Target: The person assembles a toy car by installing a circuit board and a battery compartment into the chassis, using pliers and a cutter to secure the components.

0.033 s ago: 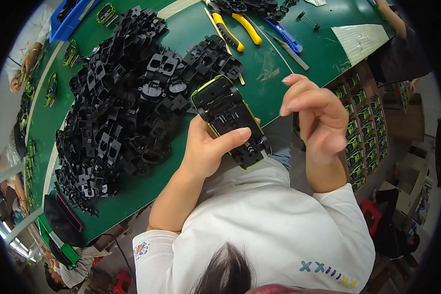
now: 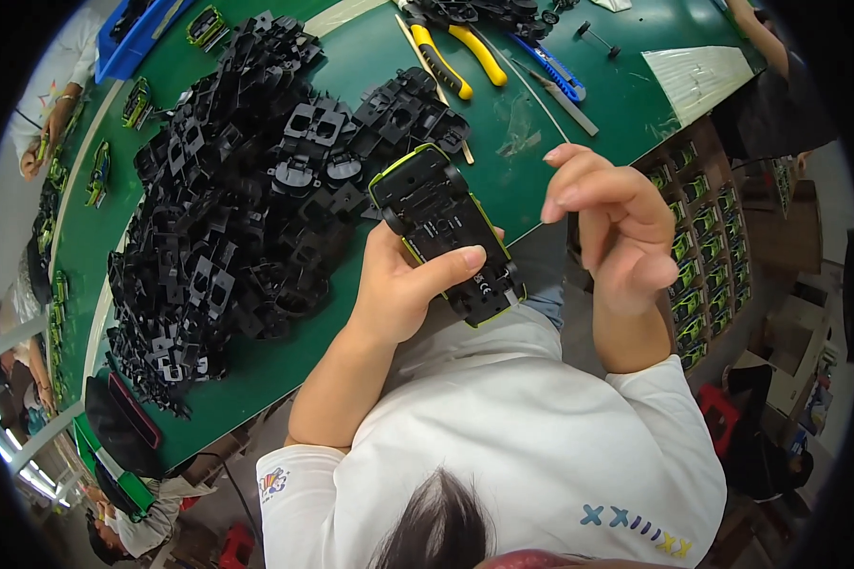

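Note:
My left hand grips a toy car that is turned underside up. Its base is black with a lime-green edge, and black wheels show at its sides. My left thumb presses on the base; the fingers underneath are mostly hidden. To the right of the car, apart from it, my right hand is raised with its fingers loosely bent and the thumb apart. Nothing shows between them. A big heap of black plastic car parts lies on the green table to the left of the toy car.
Yellow-handled pliers, a blue utility knife and a wheel axle lie at the far side. A box of green toy cars stands at the right. Green car bodies line the left. Other people sit around.
My right thumb has shifted slightly to the right. My left hand and the toy car have stayed where they were.

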`<state>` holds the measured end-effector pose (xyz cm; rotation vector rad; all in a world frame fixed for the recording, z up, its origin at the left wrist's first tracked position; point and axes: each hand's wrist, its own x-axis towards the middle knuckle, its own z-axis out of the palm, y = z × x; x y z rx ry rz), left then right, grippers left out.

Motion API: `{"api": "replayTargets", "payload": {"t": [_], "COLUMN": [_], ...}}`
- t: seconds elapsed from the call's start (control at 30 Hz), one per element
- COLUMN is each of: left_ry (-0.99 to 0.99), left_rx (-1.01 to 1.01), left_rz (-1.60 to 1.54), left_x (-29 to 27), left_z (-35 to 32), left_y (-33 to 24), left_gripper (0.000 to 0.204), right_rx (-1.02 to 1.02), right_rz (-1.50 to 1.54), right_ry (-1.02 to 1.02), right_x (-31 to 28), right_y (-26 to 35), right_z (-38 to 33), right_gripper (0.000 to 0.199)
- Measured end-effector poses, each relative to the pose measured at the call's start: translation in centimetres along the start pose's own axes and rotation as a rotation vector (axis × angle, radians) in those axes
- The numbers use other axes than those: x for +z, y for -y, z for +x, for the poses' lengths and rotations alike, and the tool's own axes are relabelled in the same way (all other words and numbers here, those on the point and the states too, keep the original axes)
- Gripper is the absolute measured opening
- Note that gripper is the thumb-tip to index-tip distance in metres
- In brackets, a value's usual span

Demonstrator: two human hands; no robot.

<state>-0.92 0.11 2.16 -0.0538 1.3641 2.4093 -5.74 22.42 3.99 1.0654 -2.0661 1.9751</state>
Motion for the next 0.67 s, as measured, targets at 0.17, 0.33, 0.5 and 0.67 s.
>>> {"api": "replayTargets", "payload": {"t": [0.17,0.33,0.5,0.67], "left_ry": [-0.093,-0.18,-0.186,-0.228], "left_rx": [0.097,0.088,0.087,0.118], "left_rz": [-0.007,-0.136,-0.119,-0.1], "left_x": [0.3,-0.1,0.0,0.2], "left_z": [0.3,0.5,0.4,0.0], "left_y": [-0.5,-0.8,-0.9,-0.9], "left_gripper": [0.03,0.036,0.038,0.044], "right_rx": [0.021,-0.012,-0.001,0.114], "right_rz": [0.115,0.107,0.219,0.089], "right_ry": [-0.025,0.149,0.039,0.138], "right_x": [2.6,-0.6,0.7,1.1], "right_y": [0.3,-0.7,-0.5,0.4], "right_z": [-0.2,-1.7,-2.3,-1.7], "right_gripper": [0.093,0.096,0.097,0.093]}}
